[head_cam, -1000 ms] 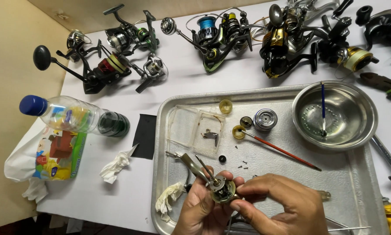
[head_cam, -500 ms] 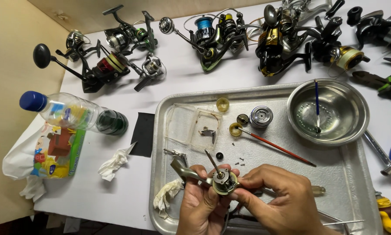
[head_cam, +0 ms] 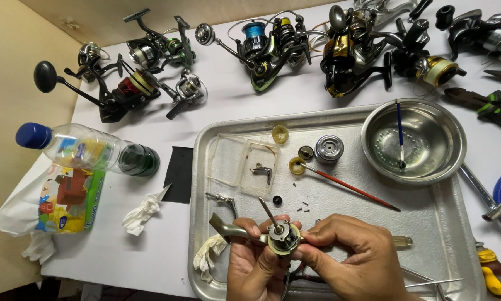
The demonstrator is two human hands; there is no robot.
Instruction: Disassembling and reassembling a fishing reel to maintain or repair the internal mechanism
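Note:
My left hand point(head_cam: 253, 265) grips a partly dismantled fishing reel body point(head_cam: 281, 238) over the near edge of a metal tray point(head_cam: 217, 139); its grey stem sticks out to the left and a thin shaft points up. My right hand point(head_cam: 356, 256) pinches the round, olive-coloured end of the same reel body from the right. On the tray lie a clear plastic box point(head_cam: 245, 161), a silver spool point(head_cam: 329, 149), small yellow rings point(head_cam: 280, 134), tiny screws point(head_cam: 303, 207) and a red-handled brush point(head_cam: 351, 187).
A steel bowl point(head_cam: 429, 161) with a blue brush stands at the tray's right corner. Several fishing reels point(head_cam: 272, 42) line the back of the table. A lying plastic bottle point(head_cam: 83, 147), black cloth, tissue and a bag are at left; pliers point(head_cam: 484, 103) and tools at right.
The view has shifted slightly. Both hands have stayed on the reel body, turning it a little so the stem points further left and down.

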